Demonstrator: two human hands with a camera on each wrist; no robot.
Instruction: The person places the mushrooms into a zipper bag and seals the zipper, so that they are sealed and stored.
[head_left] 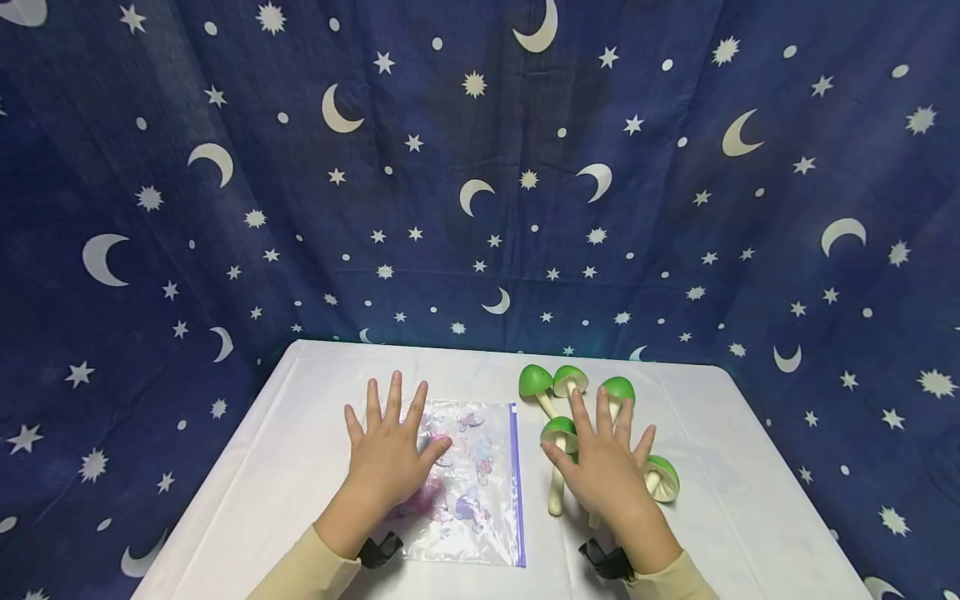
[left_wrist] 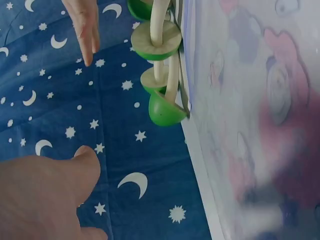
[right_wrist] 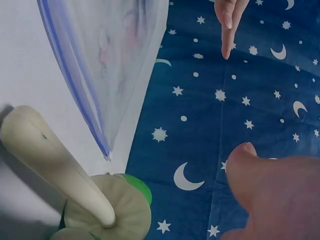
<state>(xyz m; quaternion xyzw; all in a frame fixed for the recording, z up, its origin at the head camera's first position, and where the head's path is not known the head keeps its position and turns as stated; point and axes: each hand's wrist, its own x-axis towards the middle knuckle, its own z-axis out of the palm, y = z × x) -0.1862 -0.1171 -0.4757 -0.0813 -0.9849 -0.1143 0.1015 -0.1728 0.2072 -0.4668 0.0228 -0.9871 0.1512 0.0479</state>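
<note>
My left hand (head_left: pixel 384 467) hovers with fingers spread over the left part of a clear zip bag (head_left: pixel 491 542). The bag lies flat, printed with pink and purple figures, its blue-purple zip strip along the right side. To its right, my right hand (head_left: pixel 607 471) is held palm down, fingers spread, above several toy mushrooms with green caps and cream stems. One mushroom (head_left: pixel 556 492) lies left of the right thumb, another (head_left: pixel 663 480) beyond the little finger. The right wrist view shows a mushroom stem (right_wrist: pixel 55 162) close up. Neither hand holds anything.
A white cloth covers the table (head_left: pixel 262 467). Behind and around it hangs a dark blue curtain (head_left: pixel 420 200) with moons and stars. Two mushrooms (head_left: pixel 535 381) lie toward the table's back edge. Black straps (head_left: pixel 380 550) circle both wrists.
</note>
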